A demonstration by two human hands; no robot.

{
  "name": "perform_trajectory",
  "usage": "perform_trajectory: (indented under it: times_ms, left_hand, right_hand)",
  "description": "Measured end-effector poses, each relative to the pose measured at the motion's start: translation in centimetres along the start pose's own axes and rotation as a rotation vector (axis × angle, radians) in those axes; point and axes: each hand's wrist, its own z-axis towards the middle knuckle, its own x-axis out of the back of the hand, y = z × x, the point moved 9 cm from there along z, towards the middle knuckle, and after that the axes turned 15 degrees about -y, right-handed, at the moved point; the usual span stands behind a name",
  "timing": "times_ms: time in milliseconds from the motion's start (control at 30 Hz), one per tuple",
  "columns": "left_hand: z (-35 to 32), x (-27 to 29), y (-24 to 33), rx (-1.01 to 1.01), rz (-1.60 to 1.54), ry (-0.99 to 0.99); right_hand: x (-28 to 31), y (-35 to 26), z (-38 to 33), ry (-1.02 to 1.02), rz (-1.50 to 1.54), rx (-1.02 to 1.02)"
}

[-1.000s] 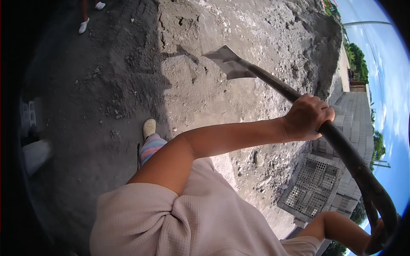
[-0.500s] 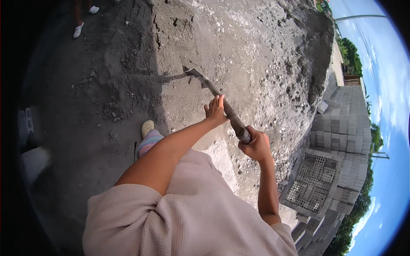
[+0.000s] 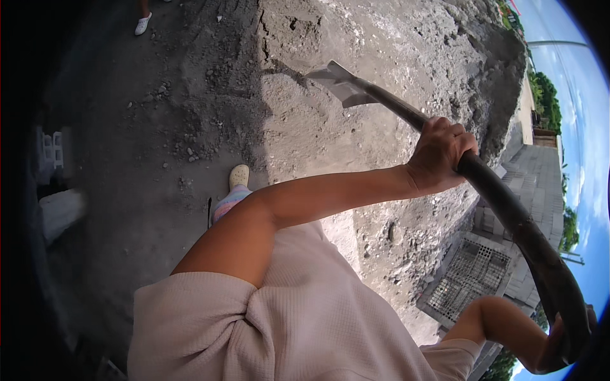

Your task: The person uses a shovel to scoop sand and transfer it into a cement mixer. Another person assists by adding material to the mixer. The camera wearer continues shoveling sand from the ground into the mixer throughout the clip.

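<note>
A long dark-handled shovel [image 3: 515, 219] slants across the view, its metal blade [image 3: 346, 86] raised above the sandy gravel pile [image 3: 394, 38]. My left hand [image 3: 441, 155] is wrapped round the shaft partway down from the blade, knuckles up. At the lower right rim, my right hand [image 3: 559, 340] grips the upper end of the handle. The handle and the dark edge of the picture hide part of its fingers. The blade carries no visible load.
Another person's foot in a white shoe [image 3: 143, 24] stands at the far left. My own foot in a pale clog [image 3: 239, 178] is on the ground. Grey blocks [image 3: 534, 171] are stacked at right, beside a grid panel [image 3: 470, 276]. A hollow block [image 3: 52, 149] lies at left.
The shovel has swung up and to the right, its blade now off the pile. My left hand rose rightward with the shaft; my right hand pulled back to the lower right.
</note>
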Motion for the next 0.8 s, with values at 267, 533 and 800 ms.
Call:
perform_trajectory:
  times_ms: [267, 533, 800]
  left_hand:
    - [-11.7, 2.5, -22.8, 0.883, 0.371, -0.121]
    - [-24.0, 5.0, -27.7, 1.190, 0.467, -0.090]
    - [-5.7, 2.6, -8.4, 0.021, 0.143, -0.095]
  right_hand:
    - [-29.8, -2.4, 16.2, -0.267, 1.144, -0.448]
    - [-28.9, -16.3, 13.7, -0.585, 1.103, -0.257]
    - [-8.8, -3.4, 6.9, -0.025, 0.703, -0.333]
